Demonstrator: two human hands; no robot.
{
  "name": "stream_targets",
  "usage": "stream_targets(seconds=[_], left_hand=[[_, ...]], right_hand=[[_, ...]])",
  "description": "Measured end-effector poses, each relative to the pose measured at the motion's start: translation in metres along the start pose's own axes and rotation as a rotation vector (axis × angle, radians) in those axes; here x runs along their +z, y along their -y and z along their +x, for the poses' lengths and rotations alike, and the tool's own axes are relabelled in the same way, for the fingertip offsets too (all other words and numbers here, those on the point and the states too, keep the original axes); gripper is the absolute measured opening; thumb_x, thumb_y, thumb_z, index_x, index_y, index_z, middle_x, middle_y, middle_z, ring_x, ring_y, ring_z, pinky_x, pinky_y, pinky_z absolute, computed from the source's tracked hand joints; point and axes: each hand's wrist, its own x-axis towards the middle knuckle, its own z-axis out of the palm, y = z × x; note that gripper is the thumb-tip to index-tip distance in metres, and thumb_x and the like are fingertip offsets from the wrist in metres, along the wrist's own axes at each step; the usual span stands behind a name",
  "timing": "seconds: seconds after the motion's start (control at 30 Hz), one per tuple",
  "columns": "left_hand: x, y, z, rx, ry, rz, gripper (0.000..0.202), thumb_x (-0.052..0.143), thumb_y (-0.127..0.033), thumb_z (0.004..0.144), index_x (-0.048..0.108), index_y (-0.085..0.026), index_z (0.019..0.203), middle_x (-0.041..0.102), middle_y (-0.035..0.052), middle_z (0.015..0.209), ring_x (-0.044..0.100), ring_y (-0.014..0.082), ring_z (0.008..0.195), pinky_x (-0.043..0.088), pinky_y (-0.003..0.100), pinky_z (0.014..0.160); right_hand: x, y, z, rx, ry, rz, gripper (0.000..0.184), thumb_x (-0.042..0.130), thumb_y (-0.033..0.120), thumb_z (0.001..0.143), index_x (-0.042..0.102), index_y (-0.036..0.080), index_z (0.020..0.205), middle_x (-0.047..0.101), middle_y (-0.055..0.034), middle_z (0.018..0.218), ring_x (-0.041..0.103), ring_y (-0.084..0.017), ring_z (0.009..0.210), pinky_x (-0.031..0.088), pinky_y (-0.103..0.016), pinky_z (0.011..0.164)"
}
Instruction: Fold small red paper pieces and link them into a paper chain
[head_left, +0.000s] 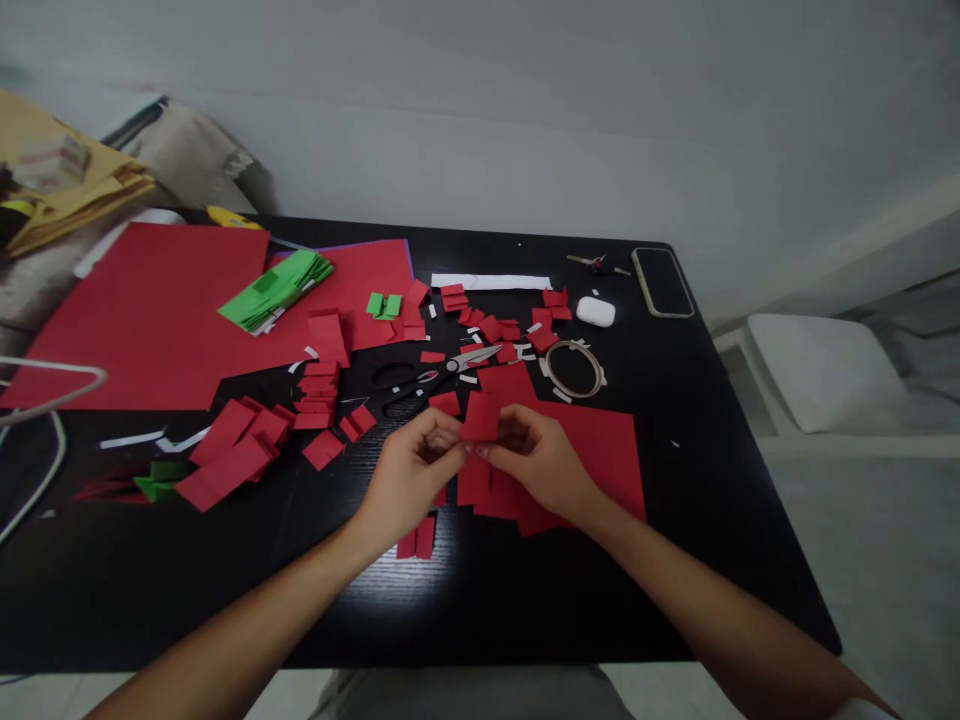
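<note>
Between my two hands is a small piece of red paper (481, 416), pinched along its near edge. My left hand (411, 462) grips its left side, thumb in front and fingers curled behind. On the right side my right hand (541, 458) closes on it in the same way. Beneath them lie larger red paper sheets (600, 450). A folded red paper piece (416, 538) rests on the table just below my left hand. Black-handled scissors (439, 375) lie partly spread beyond the hands, among small red folded pieces (491, 328) and white scraps.
A roll of tape (574, 369), a white case (595, 311), keys (597, 263) and a phone (663, 283) sit at the right on the black table (712, 560). Big red sheets (150, 320), green paper strips (276, 290) and a red paper pile (236, 450) lie left.
</note>
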Motion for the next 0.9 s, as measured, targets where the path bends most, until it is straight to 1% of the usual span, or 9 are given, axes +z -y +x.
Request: stream_targets(seconds=[0.07,0.2,0.3,0.43,0.6,0.77,0.9], left_hand=[[-0.0001,0.0007,0.0003,0.001,0.001,-0.007,0.013,0.079,-0.023,0.077,0.068,-0.017,0.082,0.067,-0.0024,0.067,0.056,0.0107,0.06,0.044,0.022,0.06],[-0.0001,0.0008,0.001,0.003,-0.021,-0.002,0.015,0.08,-0.022,0.076,0.066,-0.017,0.079,0.062,-0.0053,0.062,0.052,0.0091,0.056,0.041,0.02,0.057],[0.0002,-0.0002,0.0014,0.01,-0.026,0.005,0.017,0.08,-0.023,0.076,0.064,-0.018,0.078,0.059,-0.0066,0.06,0.05,0.0085,0.054,0.04,0.02,0.055],[0.0001,-0.0009,0.0012,0.014,-0.018,0.005,0.016,0.08,-0.024,0.077,0.065,-0.018,0.079,0.062,-0.0057,0.061,0.051,0.0087,0.055,0.041,0.02,0.055],[-0.0004,0.0011,0.0002,0.0,0.002,-0.026,0.015,0.079,-0.02,0.077,0.065,-0.018,0.079,0.063,-0.0058,0.062,0.053,0.0079,0.055,0.042,0.019,0.056],[-0.0006,0.0042,0.0003,-0.037,0.015,-0.05,0.016,0.079,-0.023,0.077,0.065,-0.017,0.081,0.068,-0.0037,0.066,0.057,0.0089,0.059,0.044,0.019,0.059],[-0.0006,0.0039,0.0011,-0.028,0.005,-0.037,0.016,0.08,-0.022,0.076,0.065,-0.017,0.081,0.065,-0.0049,0.064,0.055,0.0085,0.058,0.043,0.019,0.059]], right_hand=[[-0.0009,-0.0004,0.0007,0.008,0.002,0.0,0.027,0.084,0.025,0.073,0.07,0.021,0.096,0.077,-0.0021,0.09,0.073,-0.019,0.085,0.058,-0.031,0.08],[-0.002,-0.0002,0.0011,0.013,-0.001,0.015,0.026,0.082,0.023,0.073,0.068,0.021,0.095,0.074,-0.0009,0.088,0.071,-0.017,0.079,0.058,-0.029,0.073],[-0.002,0.0007,0.001,0.019,-0.015,0.014,0.026,0.082,0.022,0.072,0.068,0.021,0.094,0.074,-0.0003,0.087,0.07,-0.016,0.078,0.058,-0.028,0.071],[-0.0031,0.0018,0.0012,0.03,-0.005,0.006,0.028,0.083,0.023,0.072,0.068,0.02,0.095,0.074,-0.0008,0.085,0.07,-0.016,0.075,0.058,-0.029,0.071],[-0.0056,0.0022,0.0018,0.04,0.002,-0.013,0.032,0.084,0.023,0.071,0.068,0.02,0.098,0.074,-0.0012,0.087,0.071,-0.017,0.077,0.059,-0.031,0.072],[-0.0067,0.0015,0.0024,0.098,0.016,0.036,0.033,0.084,0.022,0.069,0.067,0.02,0.099,0.074,-0.0005,0.085,0.072,-0.016,0.073,0.06,-0.031,0.07],[-0.0081,0.0018,0.003,0.127,0.031,0.068,0.034,0.084,0.021,0.069,0.066,0.02,0.098,0.074,0.0002,0.084,0.072,-0.016,0.068,0.06,-0.031,0.068]])
